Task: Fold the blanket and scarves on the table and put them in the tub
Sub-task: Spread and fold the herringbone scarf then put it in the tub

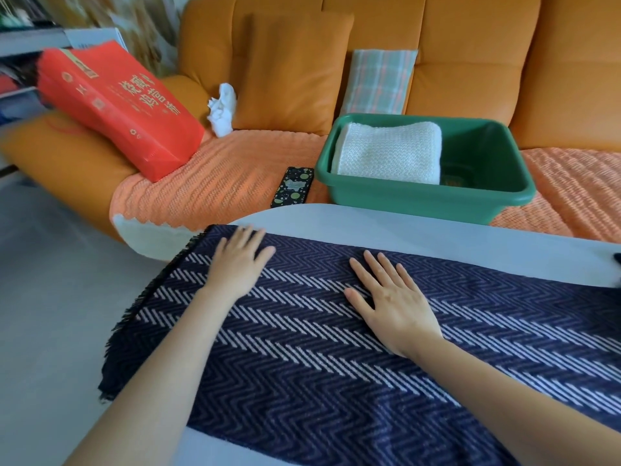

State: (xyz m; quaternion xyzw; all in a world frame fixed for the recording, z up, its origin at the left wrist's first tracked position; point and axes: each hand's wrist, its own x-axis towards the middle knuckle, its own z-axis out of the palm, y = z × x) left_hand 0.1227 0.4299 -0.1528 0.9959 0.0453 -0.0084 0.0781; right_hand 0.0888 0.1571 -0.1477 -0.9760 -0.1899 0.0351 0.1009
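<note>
Both my hands lie flat, fingers straight and slightly apart — left hand (pixel 237 264), right hand (pixel 395 302) — on the navy scarf (pixel 319 358); white blanket (pixel 389 153) in the green tub (pixel 420 196).

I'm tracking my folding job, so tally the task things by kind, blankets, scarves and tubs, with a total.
Tubs: 1, the green tub.
Blankets: 1, the white blanket, folded in the green tub.
Scarves: 1, the navy scarf on the table; a dark scrap at its right edge is unclear, uncounted.
Total: 3.
</note>
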